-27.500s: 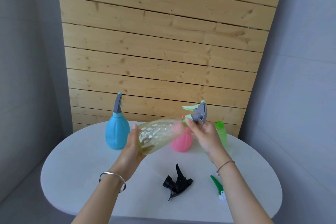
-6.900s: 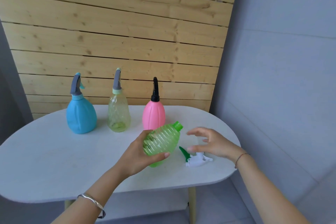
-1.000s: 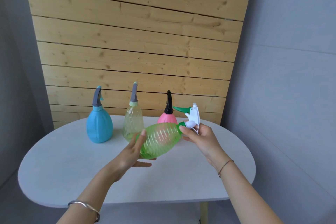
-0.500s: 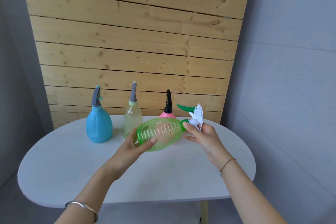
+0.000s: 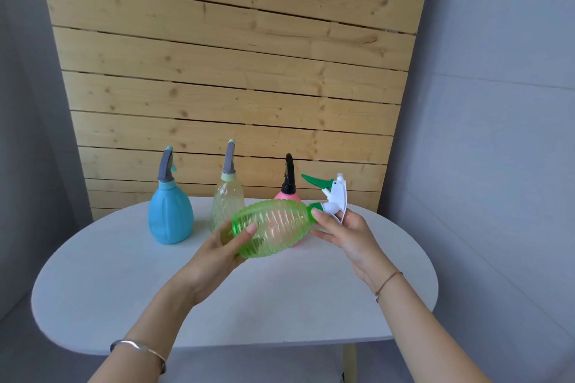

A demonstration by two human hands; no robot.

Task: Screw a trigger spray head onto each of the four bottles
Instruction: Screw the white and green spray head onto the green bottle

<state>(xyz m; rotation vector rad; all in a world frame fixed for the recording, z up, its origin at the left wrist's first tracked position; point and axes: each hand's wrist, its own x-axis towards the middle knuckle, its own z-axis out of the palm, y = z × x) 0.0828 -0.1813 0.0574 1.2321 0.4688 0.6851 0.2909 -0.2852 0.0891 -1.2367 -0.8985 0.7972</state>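
Nearest, the left hand was noted curled round the base of the translucent green ribbed plastic bottle, thumb laid across its wall. A second earlier those fingers had been spread loose, so a fresh grip had been taken. The bottle was held on its side above the white oval counter, clear of it. The right hand was seen pinching the collar of the white trigger spray head with green lever, seated on the neck. The re-grip was read as another turn of threading; tightness could not be judged.

Behind, the blue teardrop bottle, clear yellowish bottle and pink bottle were recorded upright, already capped. The fourth fitting was judged nearly finished.
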